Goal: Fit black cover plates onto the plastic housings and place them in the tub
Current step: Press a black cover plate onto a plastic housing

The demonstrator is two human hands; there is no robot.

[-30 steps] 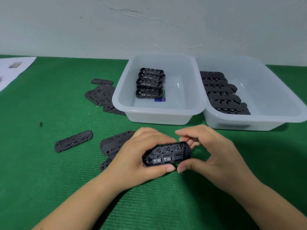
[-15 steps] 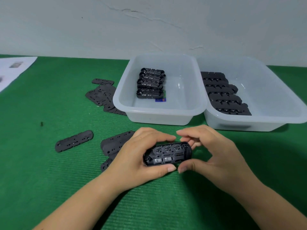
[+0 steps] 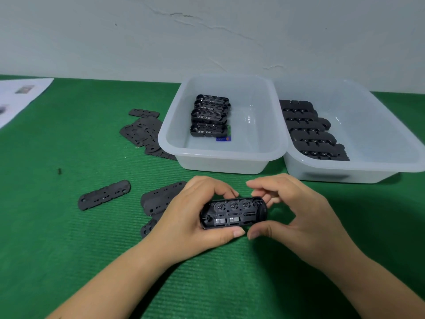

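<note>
One head-worn camera looks forward and down, close over the green mat [image 3: 69, 226] (wide-angle), wall [image 3: 92, 42] behind.

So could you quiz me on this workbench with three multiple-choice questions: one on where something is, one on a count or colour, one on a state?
1. Where does the lone cover plate lie?
A. on the green mat, left of the hands
B. in a tub
C. on the paper

2. How many housings stand in the left tub?
A. one
B. four
C. nine

3. How is the housing in hand held?
A. by both hands
B. by one hand
C. lying untouched

Answers: 1 A, it sits alone on the mat. 2 B, four in a row. 3 A, the left hand and right hand pinch its ends.
</note>
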